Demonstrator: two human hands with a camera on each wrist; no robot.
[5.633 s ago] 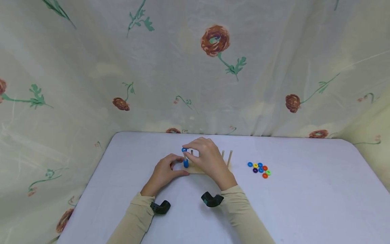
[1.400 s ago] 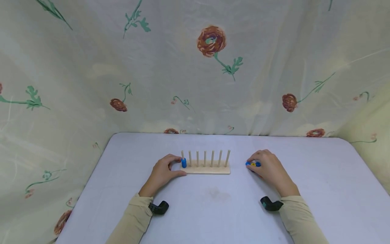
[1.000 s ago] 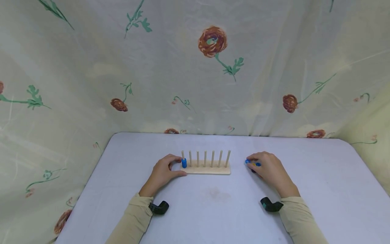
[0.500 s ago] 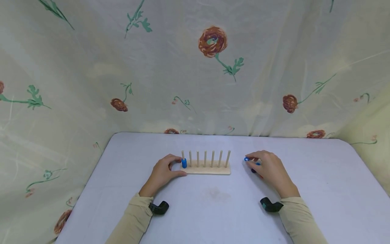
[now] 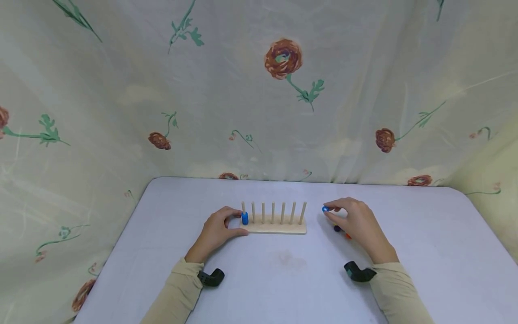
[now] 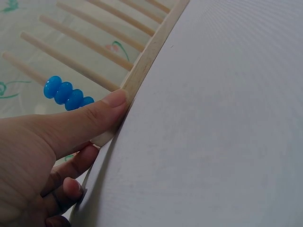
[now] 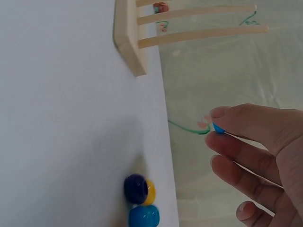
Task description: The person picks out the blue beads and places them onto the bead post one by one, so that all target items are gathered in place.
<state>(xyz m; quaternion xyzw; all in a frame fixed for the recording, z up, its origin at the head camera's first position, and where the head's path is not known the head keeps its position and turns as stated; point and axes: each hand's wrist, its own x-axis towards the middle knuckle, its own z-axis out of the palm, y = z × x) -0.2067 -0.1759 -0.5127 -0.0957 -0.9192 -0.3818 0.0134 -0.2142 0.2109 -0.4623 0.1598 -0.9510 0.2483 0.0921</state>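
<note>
My right hand pinches a blue bead above the white table. My left hand grips the wooden peg rack by its end. I think I'm picking up; next, the bead should go over a peg.

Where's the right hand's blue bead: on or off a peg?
Off: the right-hand fingers pinch the blue bead, apart from the wooden pegs.

Soft, even light casts faint shadows on the table.
</note>
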